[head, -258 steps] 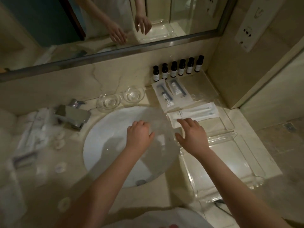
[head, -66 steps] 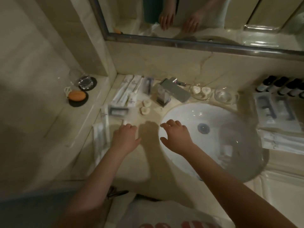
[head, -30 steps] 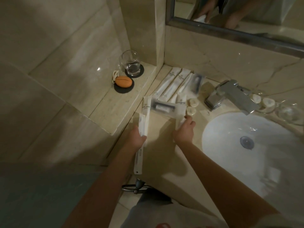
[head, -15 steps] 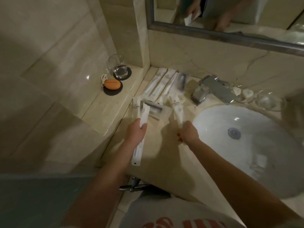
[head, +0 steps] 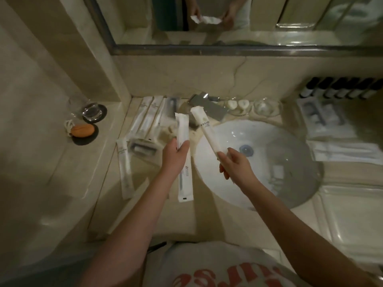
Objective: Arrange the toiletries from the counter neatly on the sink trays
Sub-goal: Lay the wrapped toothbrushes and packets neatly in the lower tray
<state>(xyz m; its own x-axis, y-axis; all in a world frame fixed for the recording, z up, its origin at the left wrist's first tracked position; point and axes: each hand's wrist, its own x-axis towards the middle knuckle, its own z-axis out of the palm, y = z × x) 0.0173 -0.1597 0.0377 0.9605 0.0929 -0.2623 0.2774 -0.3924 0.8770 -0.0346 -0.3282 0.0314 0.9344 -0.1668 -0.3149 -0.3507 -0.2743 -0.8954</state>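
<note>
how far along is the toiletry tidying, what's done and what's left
Done: flat packets and bottles lie lined up right of the sink. In hand: the left hand and right hand each hold a long white packet. Left: more packets beside the tap, one near the counter edge.

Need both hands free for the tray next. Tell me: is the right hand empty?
No: the right hand grips a long white packet raised over the sink basin's left rim.

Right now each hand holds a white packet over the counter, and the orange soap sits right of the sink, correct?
Not quite: in the head view the soap sits left of the sink. Each hand, left and right, does hold a white packet.
</note>
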